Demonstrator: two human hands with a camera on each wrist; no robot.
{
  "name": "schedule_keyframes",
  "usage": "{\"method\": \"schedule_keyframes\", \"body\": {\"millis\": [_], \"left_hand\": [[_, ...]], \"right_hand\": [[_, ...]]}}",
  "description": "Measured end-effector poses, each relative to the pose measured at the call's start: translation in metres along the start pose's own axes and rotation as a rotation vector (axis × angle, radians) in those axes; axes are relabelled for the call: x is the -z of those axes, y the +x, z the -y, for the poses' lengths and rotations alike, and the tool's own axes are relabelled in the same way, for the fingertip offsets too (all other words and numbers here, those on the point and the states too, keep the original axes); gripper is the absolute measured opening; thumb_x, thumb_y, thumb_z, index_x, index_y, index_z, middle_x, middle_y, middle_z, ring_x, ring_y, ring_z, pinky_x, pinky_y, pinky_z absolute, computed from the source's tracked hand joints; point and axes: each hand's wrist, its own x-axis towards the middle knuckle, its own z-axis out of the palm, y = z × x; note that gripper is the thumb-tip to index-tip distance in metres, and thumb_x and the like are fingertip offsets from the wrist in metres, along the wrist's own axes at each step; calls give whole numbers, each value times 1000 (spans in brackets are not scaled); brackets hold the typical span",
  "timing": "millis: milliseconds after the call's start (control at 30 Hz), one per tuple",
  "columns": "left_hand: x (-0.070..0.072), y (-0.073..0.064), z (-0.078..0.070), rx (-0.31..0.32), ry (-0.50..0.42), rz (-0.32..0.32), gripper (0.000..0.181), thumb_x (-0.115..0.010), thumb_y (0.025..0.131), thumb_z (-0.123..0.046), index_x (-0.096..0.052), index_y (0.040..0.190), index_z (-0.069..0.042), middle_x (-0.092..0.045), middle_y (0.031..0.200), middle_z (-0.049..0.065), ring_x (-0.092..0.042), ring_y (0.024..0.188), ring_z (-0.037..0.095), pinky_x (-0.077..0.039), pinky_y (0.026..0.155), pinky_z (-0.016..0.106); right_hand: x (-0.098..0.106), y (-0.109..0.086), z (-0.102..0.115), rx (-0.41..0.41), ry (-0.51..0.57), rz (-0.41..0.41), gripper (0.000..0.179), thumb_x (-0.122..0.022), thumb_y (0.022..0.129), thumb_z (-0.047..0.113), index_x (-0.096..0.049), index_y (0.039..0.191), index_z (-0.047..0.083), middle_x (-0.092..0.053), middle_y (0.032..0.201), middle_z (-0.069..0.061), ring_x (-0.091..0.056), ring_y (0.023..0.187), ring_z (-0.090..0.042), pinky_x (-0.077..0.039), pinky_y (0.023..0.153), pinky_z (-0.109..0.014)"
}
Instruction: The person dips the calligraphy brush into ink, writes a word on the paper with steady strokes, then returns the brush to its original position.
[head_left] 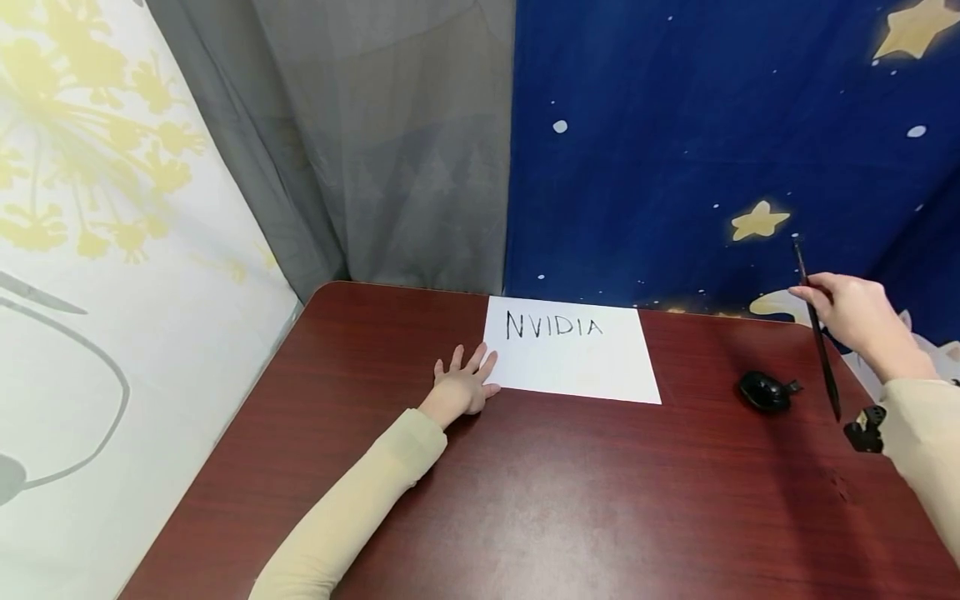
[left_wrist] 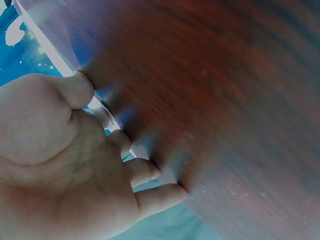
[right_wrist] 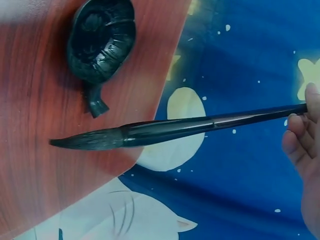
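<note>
My left hand [head_left: 462, 390] lies with fingers spread at the left edge of a white paper sheet [head_left: 577, 371], its fingertips touching the tabletop and the sheet's border. Hand-lettered in black across the upper part of the paper is "NVIDIA". In the left wrist view the palm and spread fingers [left_wrist: 161, 199] show, with nothing held. Raised over the table's right side, my right hand [head_left: 855, 312] pinches a dark calligraphy brush [right_wrist: 170, 131] by its upper handle, the dark bristle tip pointing down. Beside the brush sits a black pumpkin-shaped ink dish [right_wrist: 102, 42] with a short stem.
The reddish-brown wooden table [head_left: 525, 500] ends at the back against a grey curtain [head_left: 405, 150] and a blue starry cloth [head_left: 660, 150]. A white patterned wall covering [head_left: 135, 333] runs along the left side.
</note>
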Motion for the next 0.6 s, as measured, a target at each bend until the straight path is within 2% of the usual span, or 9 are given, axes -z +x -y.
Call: {"method": "schedule_keyframes", "body": {"millis": [133, 267, 433, 600], "left_hand": [[-1, 0, -1, 7, 4, 6, 59, -27, 98, -46, 2, 147, -33, 12, 153, -10, 11, 140, 26, -4, 109, 55], [-2, 0, -2, 4, -6, 7, 59, -28, 98, -46, 2, 147, -33, 12, 153, -10, 12, 140, 26, -4, 109, 55], [2, -4, -2, 6, 1, 5, 59, -27, 97, -47, 1, 148, -33, 11, 153, -10, 11, 140, 26, -5, 110, 54], [1, -2, -1, 2, 2, 5, 60, -26, 97, -49, 1, 148, -33, 11, 153, -10, 11, 140, 27, -5, 110, 54]], "right_hand": [[-7, -2, -5, 58, 2, 41, 35, -49, 96, 27, -60, 93, -6, -57, 65, -11, -50, 60, -27, -40, 57, -47], [-14, -5, -11, 49, -9, 101, 31, -49, 96, 26, -59, 91, -3, -54, 61, -6, -46, 57, -23, -38, 53, -41], [-23, -6, -19, 78, -44, 117, 27, -52, 94, 24, -59, 87, -1, -51, 59, -4, -47, 57, -25, -39, 57, -46], [-32, -7, -24, 98, -56, 128, 27, -55, 92, 23, -63, 86, -2, -56, 61, -9, -53, 61, -32, -40, 62, -54]]}}
